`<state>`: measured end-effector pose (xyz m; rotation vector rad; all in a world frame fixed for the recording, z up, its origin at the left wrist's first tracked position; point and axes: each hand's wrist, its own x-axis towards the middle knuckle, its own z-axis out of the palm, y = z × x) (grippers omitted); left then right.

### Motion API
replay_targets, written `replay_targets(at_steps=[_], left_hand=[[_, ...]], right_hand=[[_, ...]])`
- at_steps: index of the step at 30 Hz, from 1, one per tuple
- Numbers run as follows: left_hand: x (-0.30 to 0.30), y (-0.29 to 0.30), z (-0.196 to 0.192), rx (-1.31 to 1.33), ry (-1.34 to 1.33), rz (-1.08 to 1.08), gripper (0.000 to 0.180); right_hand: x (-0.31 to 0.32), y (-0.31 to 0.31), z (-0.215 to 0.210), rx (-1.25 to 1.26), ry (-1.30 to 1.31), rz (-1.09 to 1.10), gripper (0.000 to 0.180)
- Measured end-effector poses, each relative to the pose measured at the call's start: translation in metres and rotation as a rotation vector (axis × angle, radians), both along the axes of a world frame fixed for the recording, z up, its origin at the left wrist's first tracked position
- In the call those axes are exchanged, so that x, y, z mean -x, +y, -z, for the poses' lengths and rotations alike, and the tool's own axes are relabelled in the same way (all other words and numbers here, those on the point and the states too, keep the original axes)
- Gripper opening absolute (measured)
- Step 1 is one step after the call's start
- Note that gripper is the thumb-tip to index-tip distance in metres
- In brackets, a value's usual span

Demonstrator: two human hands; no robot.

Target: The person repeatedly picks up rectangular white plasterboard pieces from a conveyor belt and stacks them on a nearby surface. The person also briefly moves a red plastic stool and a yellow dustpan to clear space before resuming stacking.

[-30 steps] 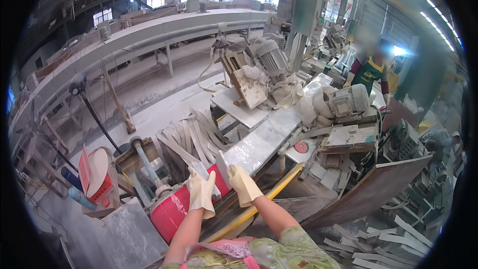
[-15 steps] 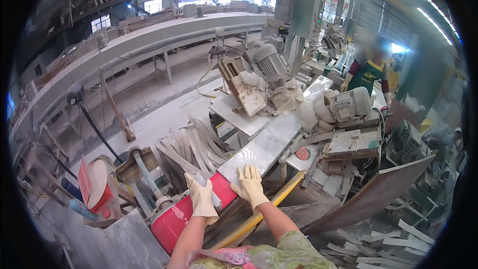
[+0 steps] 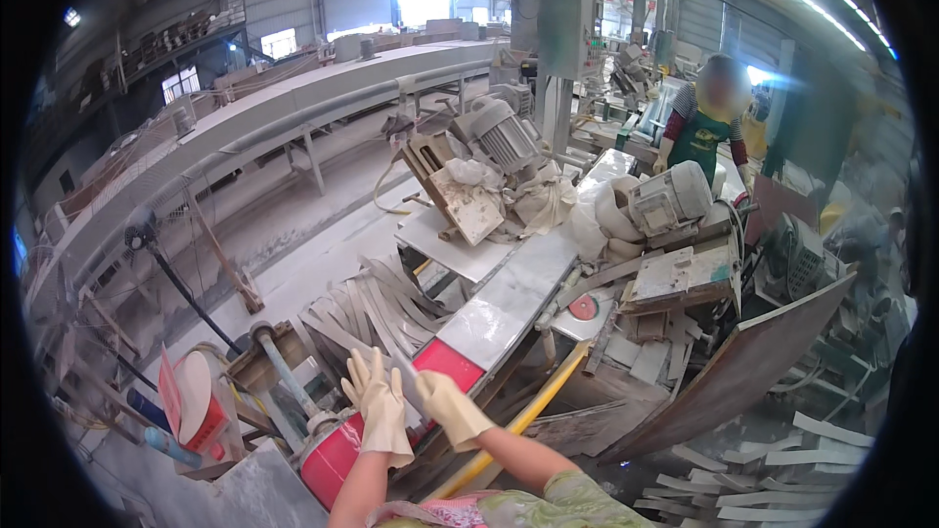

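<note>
Left grip point(image 3: 380, 405): cream-gloved, fingers spread. Right grip point(image 3: 451, 407): cream-gloved, fingers curled. Thin pale piece point(image 3: 408, 387): stood between both grips. Red belt point(image 3: 448, 364): ran beneath them. White slab point(image 3: 504, 318): lay beyond the right grip. Yellow bar point(image 3: 551, 388): slanted to its right.

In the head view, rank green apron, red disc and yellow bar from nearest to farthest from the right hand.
1. Yellow bar, just right of the right hand.
2. Red disc, farther up and right.
3. Green apron, far upper right.
</note>
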<state>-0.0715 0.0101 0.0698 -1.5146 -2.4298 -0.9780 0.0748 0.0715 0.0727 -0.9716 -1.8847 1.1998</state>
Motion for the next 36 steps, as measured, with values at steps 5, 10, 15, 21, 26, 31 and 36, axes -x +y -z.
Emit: replay_targets(at_steps=[5,10,15,21,26,31,36], left_hand=[[0.023,-0.004,0.012,0.008,0.078,0.225,0.036],[0.020,-0.005,0.008,-0.056,-0.032,0.175,0.029],[0.010,0.006,0.011,-0.103,-0.089,0.166,0.028],[0.003,-0.007,-0.010,-0.052,-0.054,0.157,0.031],[0.007,-0.009,-0.009,-0.114,0.113,0.107,0.032],[0.010,-0.009,-0.015,-0.069,0.262,0.261,0.032],[0.021,0.000,0.001,-0.001,0.148,0.217,0.035]], right_hand=[[0.006,-0.001,0.010,0.031,0.048,-0.173,0.035],[-0.045,0.078,0.020,-0.537,-0.819,0.150,0.085],[-0.073,0.112,0.056,-0.868,-0.865,0.191,0.070],[-0.061,0.115,0.011,-0.300,-0.573,0.054,0.041],[-0.016,0.030,-0.015,0.149,0.016,0.046,0.031],[0.007,0.001,-0.010,0.032,-0.003,-0.180,0.034],[-0.022,0.071,0.010,-0.397,-0.327,0.013,0.051]])
